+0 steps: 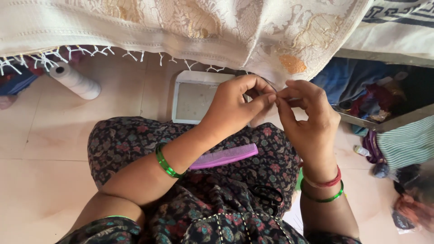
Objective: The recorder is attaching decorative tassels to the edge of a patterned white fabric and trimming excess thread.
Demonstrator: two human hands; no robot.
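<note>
Both hands pinch fringe threads at the cloth's edge.

The left hand [235, 106] and right hand [307, 115] meet fingertip to fingertip at 12 o'clock above the lap, nipping fine threads of the cream cloth [190, 22]. It looks soft, light and limp, gold-patterned, best taken at its tasselled hem. A pink comb [224, 156] lies on the knee; a spool [74, 81] stands at 10 o'clock.

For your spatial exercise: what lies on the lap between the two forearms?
In the head view, a purple comb lies on the floral lap.
</note>
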